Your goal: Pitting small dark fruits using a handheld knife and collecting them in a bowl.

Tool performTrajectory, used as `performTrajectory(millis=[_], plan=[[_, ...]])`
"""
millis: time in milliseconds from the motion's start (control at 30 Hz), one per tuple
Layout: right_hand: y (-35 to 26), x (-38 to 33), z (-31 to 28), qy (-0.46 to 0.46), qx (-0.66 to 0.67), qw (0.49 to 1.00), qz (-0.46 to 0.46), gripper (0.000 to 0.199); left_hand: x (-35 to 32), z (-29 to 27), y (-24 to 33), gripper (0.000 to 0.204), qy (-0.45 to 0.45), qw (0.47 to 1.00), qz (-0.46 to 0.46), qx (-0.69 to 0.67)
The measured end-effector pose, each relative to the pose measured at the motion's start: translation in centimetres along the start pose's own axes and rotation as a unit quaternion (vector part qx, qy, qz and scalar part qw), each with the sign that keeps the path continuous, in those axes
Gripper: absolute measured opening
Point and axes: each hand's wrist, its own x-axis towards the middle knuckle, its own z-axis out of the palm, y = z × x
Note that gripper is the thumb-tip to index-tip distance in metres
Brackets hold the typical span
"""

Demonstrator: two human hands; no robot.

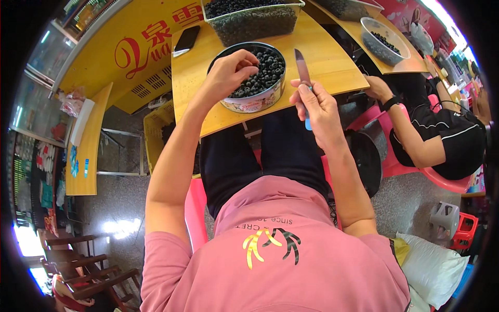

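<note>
A round tin with printed sides stands at the near edge of the yellow table, filled with small black round pieces, many with a hole or pale ring. My left hand hangs over the tin's left side, fingers curled in toward the thumb. Whatever lies between those fingertips is hidden. To the right of the tin, my right hand is wrapped round the blue handle of a knife. Its blade points up and away from me, apart from the tin.
Behind the tin, a clear tub heaped with similar black pieces stands on the table. A dark phone lies at the far left. A second person sits to the right by another clear tub. Below left is a yellow crate.
</note>
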Motion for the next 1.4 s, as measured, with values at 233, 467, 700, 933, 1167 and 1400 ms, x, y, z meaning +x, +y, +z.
performTrajectory(millis=[233,467,700,933,1167,1400], plan=[[-0.5,-0.9,2.7,-0.035,0.078,0.995,0.041,0.024,-6.8,2.3,5.5,0.026,0.077,0.919,-0.048,-0.385],[-2.0,-1.4,3.0,-0.084,0.122,0.986,0.078,0.019,-8.7,4.8,5.3,0.022,0.119,0.891,0.013,-0.438],[-1.1,-1.4,2.7,-0.07,0.127,0.986,0.081,0.018,-9.4,4.8,6.5,0.019,0.127,0.875,-0.093,-0.458],[-1.7,-1.7,2.5,-0.071,0.048,0.994,0.068,0.021,-9.9,4.9,6.5,0.022,0.103,0.875,-0.122,-0.457],[-0.6,-2.1,2.7,-0.009,-0.259,0.932,-0.252,0.018,-10.4,5.5,5.7,0.022,0.128,0.878,-0.118,-0.445],[-0.3,-2.4,2.9,-0.036,-0.38,0.866,-0.324,0.017,-11.0,6.0,5.7,0.019,0.162,0.857,-0.09,-0.481]])
